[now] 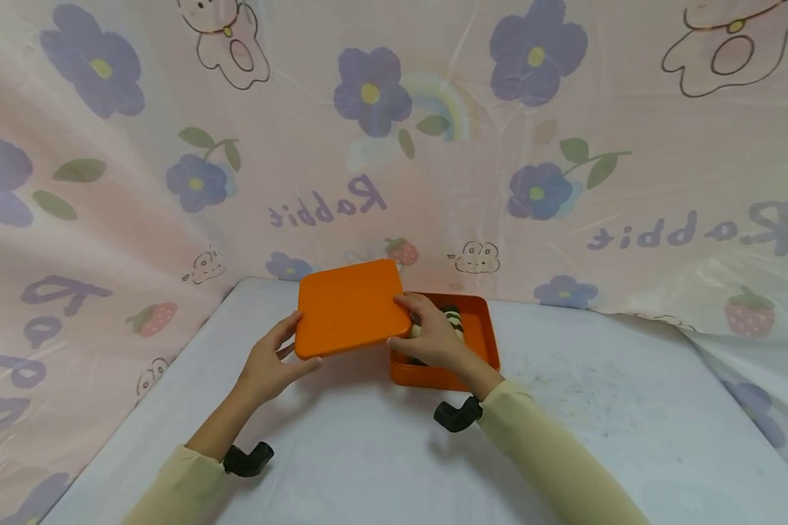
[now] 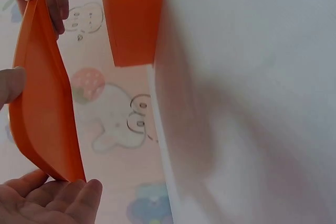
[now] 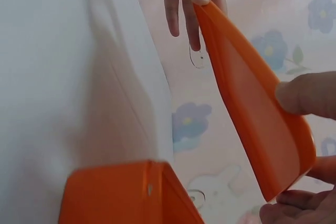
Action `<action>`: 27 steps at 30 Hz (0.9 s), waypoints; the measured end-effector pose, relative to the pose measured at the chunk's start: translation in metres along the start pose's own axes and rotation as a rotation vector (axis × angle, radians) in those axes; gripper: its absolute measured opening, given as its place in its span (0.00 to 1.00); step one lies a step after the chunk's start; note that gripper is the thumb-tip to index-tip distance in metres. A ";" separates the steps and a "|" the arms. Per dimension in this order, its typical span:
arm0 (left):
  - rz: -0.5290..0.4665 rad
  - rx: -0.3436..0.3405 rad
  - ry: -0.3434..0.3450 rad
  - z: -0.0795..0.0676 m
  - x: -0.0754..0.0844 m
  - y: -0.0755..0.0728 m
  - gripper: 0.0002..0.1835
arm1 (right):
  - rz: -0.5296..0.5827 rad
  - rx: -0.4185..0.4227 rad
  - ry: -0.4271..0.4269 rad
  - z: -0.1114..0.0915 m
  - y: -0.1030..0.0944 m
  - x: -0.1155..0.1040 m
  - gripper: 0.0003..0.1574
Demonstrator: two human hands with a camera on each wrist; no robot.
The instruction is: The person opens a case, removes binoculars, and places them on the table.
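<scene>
An orange box lid (image 1: 351,306) is held up in the air, tilted, by both hands. My left hand (image 1: 265,368) grips its left edge, thumb at the near side and fingers at the far side. At the right edge my right hand (image 1: 433,335) pinches it between thumb and fingers. Just right of the lid an orange box (image 1: 486,335) sits uncovered on the table, partly hidden by my right hand. Inside it lies a striped green and cream item (image 1: 454,321), mostly covered from view. In the left wrist view the lid (image 2: 47,93) shows its hollow underside.
A white-covered table (image 1: 604,408) spreads beneath, with faint grey marks on its right part. Behind and to the left hangs a printed curtain (image 1: 446,197) with flowers and rabbits, meeting the table's back edge close behind the box.
</scene>
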State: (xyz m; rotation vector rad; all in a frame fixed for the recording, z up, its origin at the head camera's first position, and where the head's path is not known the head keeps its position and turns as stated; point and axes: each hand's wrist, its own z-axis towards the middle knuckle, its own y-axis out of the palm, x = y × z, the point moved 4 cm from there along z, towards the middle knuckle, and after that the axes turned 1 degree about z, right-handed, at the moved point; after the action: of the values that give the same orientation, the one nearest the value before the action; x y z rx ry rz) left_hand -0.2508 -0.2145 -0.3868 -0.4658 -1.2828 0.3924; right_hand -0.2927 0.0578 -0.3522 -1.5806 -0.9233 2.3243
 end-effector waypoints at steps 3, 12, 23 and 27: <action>-0.009 0.017 0.003 -0.005 -0.005 -0.008 0.50 | -0.002 0.000 -0.012 0.002 0.008 -0.004 0.46; 0.020 0.053 -0.014 -0.021 -0.016 -0.027 0.46 | 0.091 -0.034 -0.071 0.009 0.034 -0.012 0.43; 0.049 0.046 -0.066 -0.035 -0.030 -0.041 0.45 | 0.219 -0.091 -0.026 0.014 0.066 -0.013 0.43; 0.070 0.035 -0.080 -0.037 -0.035 -0.043 0.45 | 0.209 -0.096 -0.006 0.015 0.078 -0.011 0.42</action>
State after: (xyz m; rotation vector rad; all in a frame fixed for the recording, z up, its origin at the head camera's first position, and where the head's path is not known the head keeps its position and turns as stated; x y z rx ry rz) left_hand -0.2221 -0.2738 -0.4003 -0.4698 -1.3378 0.4955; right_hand -0.2868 -0.0148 -0.3854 -1.7887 -0.9244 2.4566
